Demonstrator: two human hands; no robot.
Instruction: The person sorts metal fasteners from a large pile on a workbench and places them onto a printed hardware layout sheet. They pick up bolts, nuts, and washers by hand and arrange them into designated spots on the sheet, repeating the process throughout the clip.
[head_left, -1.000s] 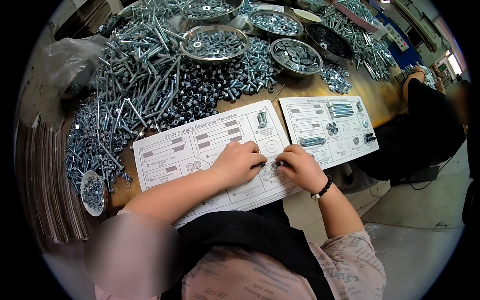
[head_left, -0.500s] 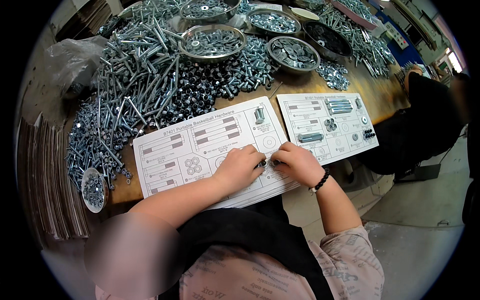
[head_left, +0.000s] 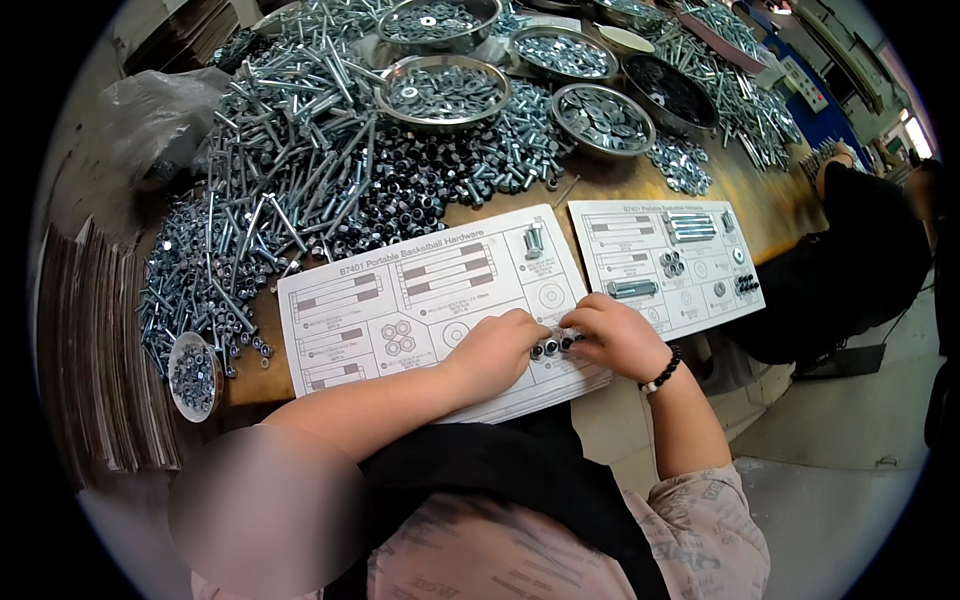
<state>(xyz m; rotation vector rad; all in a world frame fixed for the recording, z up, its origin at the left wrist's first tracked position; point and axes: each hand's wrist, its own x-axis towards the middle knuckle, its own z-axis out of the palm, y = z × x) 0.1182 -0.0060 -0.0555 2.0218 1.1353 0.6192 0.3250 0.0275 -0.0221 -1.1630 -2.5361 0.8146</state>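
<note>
Head view: the left hand and right hand meet fingertip to fingertip over the near edge of a white printed card, both curled narrow around a short row of dark nuts, pinched between them. The row sits on the card, probably so each nut lands in its printed outline. Its long axis runs left to right, from one hand to the other. Just beyond the right hand lies a second card; far beyond both hands, heaped bolts and steel bowls.
</note>
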